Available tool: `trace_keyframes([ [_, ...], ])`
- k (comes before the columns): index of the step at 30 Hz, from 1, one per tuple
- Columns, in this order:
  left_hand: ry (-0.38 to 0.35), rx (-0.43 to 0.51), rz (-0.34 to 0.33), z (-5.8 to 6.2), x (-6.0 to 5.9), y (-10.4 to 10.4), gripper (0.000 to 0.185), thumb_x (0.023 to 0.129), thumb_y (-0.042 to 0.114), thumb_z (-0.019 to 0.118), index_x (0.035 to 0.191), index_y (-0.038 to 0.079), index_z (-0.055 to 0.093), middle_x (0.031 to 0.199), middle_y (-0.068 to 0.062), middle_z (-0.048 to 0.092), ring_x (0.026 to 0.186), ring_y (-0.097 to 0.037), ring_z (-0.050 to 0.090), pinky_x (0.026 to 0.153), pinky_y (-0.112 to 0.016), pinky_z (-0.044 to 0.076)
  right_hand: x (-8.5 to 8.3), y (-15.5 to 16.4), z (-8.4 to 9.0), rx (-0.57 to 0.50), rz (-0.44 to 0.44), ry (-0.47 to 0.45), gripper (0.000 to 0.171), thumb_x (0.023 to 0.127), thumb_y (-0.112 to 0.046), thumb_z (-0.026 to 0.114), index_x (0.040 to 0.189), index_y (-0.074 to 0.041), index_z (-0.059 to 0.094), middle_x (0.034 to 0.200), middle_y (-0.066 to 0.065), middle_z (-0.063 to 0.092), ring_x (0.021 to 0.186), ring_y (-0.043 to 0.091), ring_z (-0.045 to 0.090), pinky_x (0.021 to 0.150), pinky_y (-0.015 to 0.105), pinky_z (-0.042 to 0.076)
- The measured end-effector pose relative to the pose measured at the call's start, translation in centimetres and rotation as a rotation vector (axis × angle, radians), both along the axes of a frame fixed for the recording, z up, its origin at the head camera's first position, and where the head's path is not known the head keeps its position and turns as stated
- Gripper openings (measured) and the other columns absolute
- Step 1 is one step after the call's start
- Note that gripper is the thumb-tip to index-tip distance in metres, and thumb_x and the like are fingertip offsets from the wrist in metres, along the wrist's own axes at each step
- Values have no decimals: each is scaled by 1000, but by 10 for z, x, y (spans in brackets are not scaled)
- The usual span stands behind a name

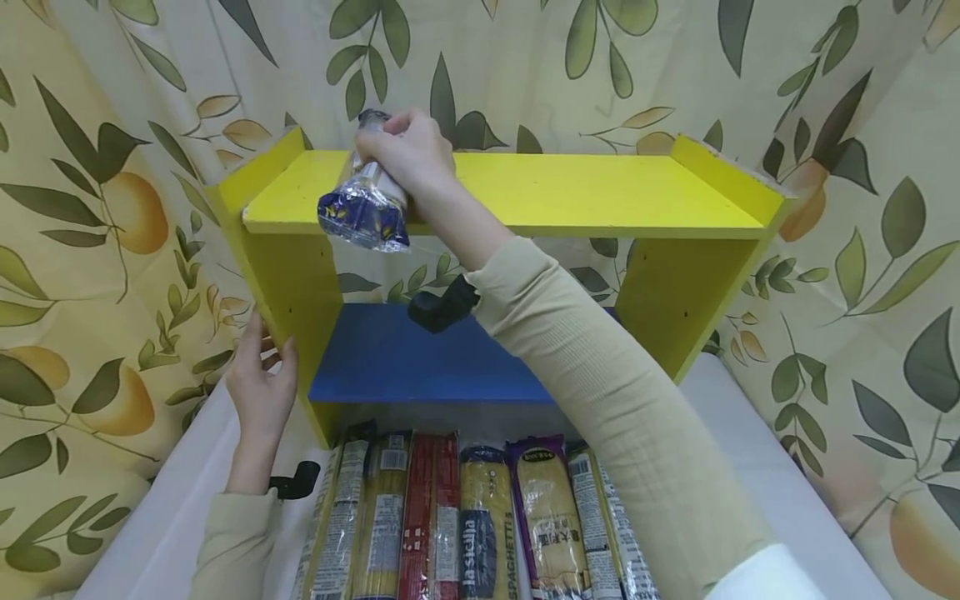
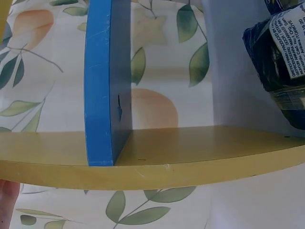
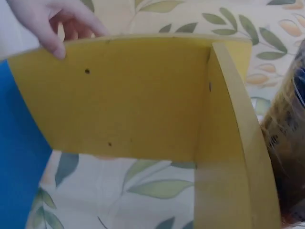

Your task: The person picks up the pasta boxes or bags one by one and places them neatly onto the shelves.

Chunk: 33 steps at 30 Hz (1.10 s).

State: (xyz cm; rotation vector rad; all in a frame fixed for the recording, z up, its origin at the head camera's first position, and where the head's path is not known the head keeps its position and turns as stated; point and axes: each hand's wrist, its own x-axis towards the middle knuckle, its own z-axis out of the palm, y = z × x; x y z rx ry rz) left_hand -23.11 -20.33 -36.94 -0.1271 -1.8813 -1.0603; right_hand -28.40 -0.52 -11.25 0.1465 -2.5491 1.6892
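My right hand (image 1: pixel 412 158) grips a spaghetti packet (image 1: pixel 366 204) with a blue, shiny wrapper end, over the left part of the yellow top board (image 1: pixel 570 192) of a small shelf unit. The packet tilts with its blue end toward me, overhanging the board's front edge in the head view. It also shows at the right border of the right wrist view. My left hand (image 1: pixel 262 383) holds the front edge of the yellow left side panel (image 1: pixel 288 283), thumb on the inner face and fingers on the outer side, as the right wrist view (image 3: pixel 66 24) shows.
A blue middle board (image 1: pixel 427 354) spans the unit. Below and in front, several pasta packets lie side by side, among them a red one (image 1: pixel 431 517), a Spaghetti packet (image 1: pixel 483 500) and a purple-edged one (image 1: pixel 551 517). Leaf-patterned cloth (image 1: pixel 847 250) surrounds the white table (image 1: pixel 757 450).
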Motion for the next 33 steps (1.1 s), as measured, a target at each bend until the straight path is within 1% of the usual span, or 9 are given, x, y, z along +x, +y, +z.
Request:
trace_keyframes([
  [2,8,5,6,1,0,-1,61,85,-3,61,141,17,49,105,-23,67,84,1,58,73,4,41,1,-1,3,87,31,-3,37,84,-26,65,119,-17,54,113,1,57,89,11,60,68,17,55],
  [4,13,10,9,2,0,-2,61,84,-3,62,141,16,50,105,-23,67,84,1,57,73,4,41,3,-3,6,190,71,-4,39,87,-34,64,122,-17,56,112,1,60,85,10,61,66,17,55],
  [7,17,7,2,4,0,-4,61,85,-3,61,141,17,49,106,-24,67,83,-17,64,73,4,41,7,-3,9,345,111,29,45,89,-44,61,124,-16,59,114,1,63,84,10,62,65,17,53],
  [10,16,1,-6,5,-1,-6,61,85,-3,61,142,17,49,107,-24,66,83,-34,65,73,5,41,12,1,11,405,125,72,49,90,-46,59,128,-16,58,127,0,59,102,10,57,74,17,51],
  [14,16,10,1,5,-1,-6,61,85,-4,60,141,17,49,107,-24,66,84,-36,65,73,5,41,20,11,12,411,152,119,47,93,-41,55,131,-16,56,144,-1,46,125,12,43,93,21,44],
  [23,9,12,-16,7,-11,-1,61,86,-4,58,142,18,48,107,-26,66,85,-38,65,72,4,41,49,44,-3,425,126,250,40,93,-35,53,129,-19,57,140,0,47,128,13,42,99,29,41],
  [26,16,9,-17,7,-12,1,62,86,-4,58,143,18,48,106,-26,65,85,-38,65,71,5,41,59,53,-16,392,116,328,38,93,-30,55,128,-17,58,134,1,51,106,18,53,87,28,45],
  [29,21,11,-17,7,-12,1,62,85,-4,58,142,17,48,105,-26,65,85,-39,65,71,4,42,69,60,-27,358,103,424,35,92,-26,56,125,-14,60,127,3,54,90,20,53,77,28,45],
  [33,20,8,-14,8,-11,1,61,86,-3,58,142,18,48,105,-26,66,85,-40,66,71,4,42,85,69,-41,336,88,566,32,91,-21,56,120,-11,63,119,6,57,98,20,52,86,32,43],
])
